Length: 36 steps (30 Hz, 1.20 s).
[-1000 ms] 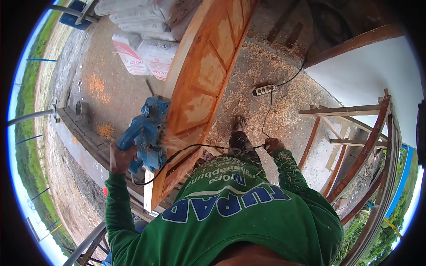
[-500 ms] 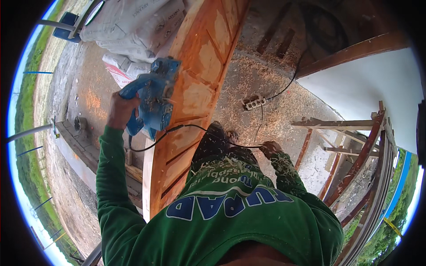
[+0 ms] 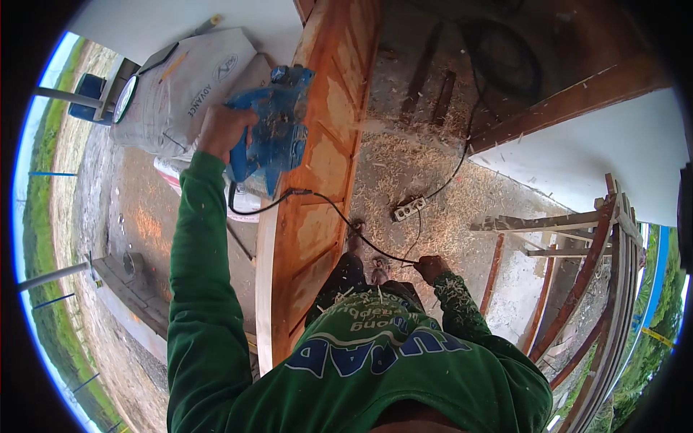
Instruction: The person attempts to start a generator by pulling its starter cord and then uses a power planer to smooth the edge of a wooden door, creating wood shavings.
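My left hand is wrapped round the handle of a blue electric planer. The planer rests along the upper left edge of a reddish-brown panelled wooden door, which stands on its side and runs away from me. From the planer's rear a black power cord loops across the door toward my right side. My right hand grips that cord beside my legs, its fingers closed. Wood shavings lie on my green sleeves and shirt front.
A white power strip lies on a floor strewn with shavings. Filled sacks are piled left of the door. To the right stands a rough wooden trestle near a pale board. A coiled black cable lies farther off.
The planer has moved farther along the door's edge, away from me, with my left arm stretched out more. My right hand still holds the cord. The view has shifted forward.
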### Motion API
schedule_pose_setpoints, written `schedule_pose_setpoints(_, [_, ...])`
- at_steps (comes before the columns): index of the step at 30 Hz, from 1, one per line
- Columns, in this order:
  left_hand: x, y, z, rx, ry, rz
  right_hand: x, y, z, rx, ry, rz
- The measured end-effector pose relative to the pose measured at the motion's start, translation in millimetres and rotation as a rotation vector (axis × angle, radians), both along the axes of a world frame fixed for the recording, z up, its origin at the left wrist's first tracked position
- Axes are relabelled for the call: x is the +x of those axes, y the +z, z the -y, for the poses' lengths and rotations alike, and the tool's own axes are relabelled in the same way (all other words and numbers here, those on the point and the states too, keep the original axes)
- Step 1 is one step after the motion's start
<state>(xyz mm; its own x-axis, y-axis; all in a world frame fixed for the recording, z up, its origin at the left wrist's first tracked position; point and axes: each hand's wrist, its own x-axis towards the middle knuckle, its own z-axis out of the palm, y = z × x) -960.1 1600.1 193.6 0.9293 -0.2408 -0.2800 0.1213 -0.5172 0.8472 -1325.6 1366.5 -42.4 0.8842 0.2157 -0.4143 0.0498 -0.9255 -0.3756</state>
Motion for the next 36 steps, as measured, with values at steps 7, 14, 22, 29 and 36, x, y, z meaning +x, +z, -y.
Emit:
schedule_pose_setpoints(7, [75, 2, 43, -0.114, -0.141, 0.034, 24, 34, 4, -0.022, -0.190, -0.128])
schedule_pose_setpoints(14, [54, 20, 43, -0.078, -0.168, 0.179, 15, 51, 27, 0.154, -0.617, -0.165])
schedule_pose_setpoints(22, [-136, 14, -123, -0.044, 0.066, -0.001, -46, 54, 48, 0.057, -0.469, -0.016])
schedule_pose_setpoints(29, [-325, 25, -196, 0.204, 0.421, -0.154, -48, 13, 42, 0.102, -0.015, -0.166])
schedule_pose_setpoints(36, [-381, 10, -216, 0.137, 0.445, -0.165, 5, 31, 25, 0.116, 0.148, -0.129])
